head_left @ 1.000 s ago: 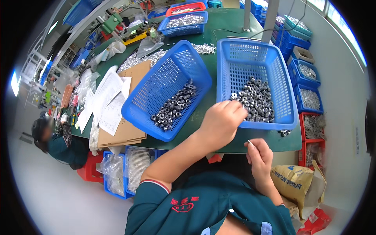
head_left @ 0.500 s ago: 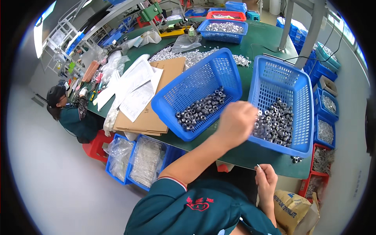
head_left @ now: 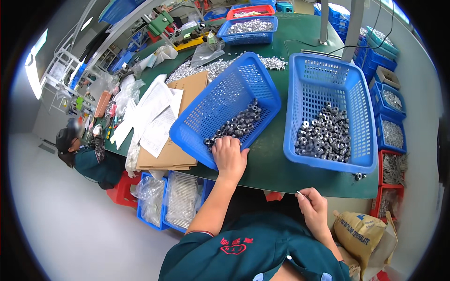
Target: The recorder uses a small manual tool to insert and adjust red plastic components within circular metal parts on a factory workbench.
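Note:
My left hand [head_left: 229, 156] reaches into the near end of a tilted blue plastic basket [head_left: 213, 100] and rests on a heap of small grey metal nuts [head_left: 239, 123]. Whether it grips any of them is hidden under the fingers. My right hand [head_left: 313, 205] stays close to my body below the table edge, pinching a thin metal pin [head_left: 300, 193]. A second blue basket [head_left: 358, 100] to the right lies flat and holds more metal nuts [head_left: 324, 133].
The green table [head_left: 269, 164] carries flat cardboard [head_left: 187, 89] with paper sheets [head_left: 154, 117], loose metal parts and further bins at the back. Blue and red bins stand along the right side. Another person [head_left: 86, 154] sits at the left. A yellow sack [head_left: 361, 232] lies by my right.
My left hand moved from the right basket across to the tilted left basket and now lies on its nuts. The right hand stayed near my body. My head view shifted.

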Available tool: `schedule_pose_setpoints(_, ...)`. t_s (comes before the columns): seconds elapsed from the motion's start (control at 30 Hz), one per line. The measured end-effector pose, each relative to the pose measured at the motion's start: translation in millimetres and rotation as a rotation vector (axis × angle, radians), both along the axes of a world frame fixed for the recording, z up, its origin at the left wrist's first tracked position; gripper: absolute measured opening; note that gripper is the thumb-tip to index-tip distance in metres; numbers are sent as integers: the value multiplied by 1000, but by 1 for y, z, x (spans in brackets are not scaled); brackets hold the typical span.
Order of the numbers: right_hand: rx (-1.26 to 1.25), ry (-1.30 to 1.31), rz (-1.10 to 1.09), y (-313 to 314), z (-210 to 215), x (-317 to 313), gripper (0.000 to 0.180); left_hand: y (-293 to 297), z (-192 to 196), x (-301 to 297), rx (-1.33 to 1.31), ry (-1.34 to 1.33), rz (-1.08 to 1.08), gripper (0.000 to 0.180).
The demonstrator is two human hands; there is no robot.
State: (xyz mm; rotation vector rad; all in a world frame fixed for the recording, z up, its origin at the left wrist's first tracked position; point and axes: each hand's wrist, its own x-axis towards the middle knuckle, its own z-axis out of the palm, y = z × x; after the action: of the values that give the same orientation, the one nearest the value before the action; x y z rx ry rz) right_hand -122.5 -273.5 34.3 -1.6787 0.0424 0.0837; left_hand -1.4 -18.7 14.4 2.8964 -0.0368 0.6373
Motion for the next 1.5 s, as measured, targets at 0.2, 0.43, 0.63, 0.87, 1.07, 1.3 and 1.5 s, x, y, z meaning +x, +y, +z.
schedule_pose_setpoints(0.2,-28,3,3,1,-1,-4,8,4,-15,-8,-52,-95,-101,24)
schedule_pose_setpoints(0.43,-100,-129,41,7,11,5,7,-5,11,-46,-1628,289,-402,19)
schedule_pose_setpoints(0.63,-229,-351,145,22,23,17,6,-18,7,-71,-2334,795,-685,19)
schedule_pose_setpoints(0.87,-216,-510,178,38,26,16,7,-37,-2,-94,-2569,997,-636,18)
schedule_pose_setpoints(1.07,-289,-553,141,47,21,16,9,-42,-2,-99,-2593,915,-553,17)
schedule_pose_setpoints(1.3,-314,-518,107,54,18,12,8,-41,1,-101,-2340,746,-604,21)
schedule_pose_setpoints(1.5,-184,-442,136,49,25,12,7,-37,2,-96,-2254,650,-789,22)
